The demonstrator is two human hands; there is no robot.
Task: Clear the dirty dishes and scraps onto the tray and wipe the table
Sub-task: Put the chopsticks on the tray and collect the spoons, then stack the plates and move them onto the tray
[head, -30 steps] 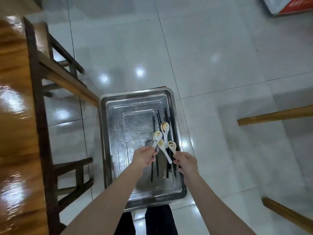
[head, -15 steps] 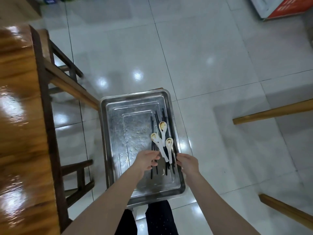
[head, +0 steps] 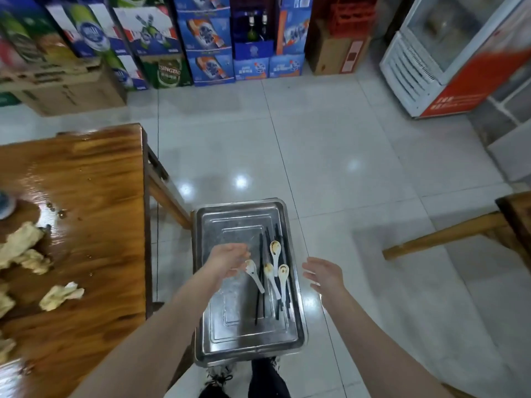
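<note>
Fingers loose and holding nothing, our left hand (head: 230, 261) lies nearer than our right hand (head: 324, 275) to the crumpled napkins (head: 61, 294) leftward.

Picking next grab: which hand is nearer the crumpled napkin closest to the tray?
Left. The left hand is over the tray, on its table side; the crumpled napkin lies on the table to its left. The right hand is past the tray's opposite edge, over the floor.
</note>
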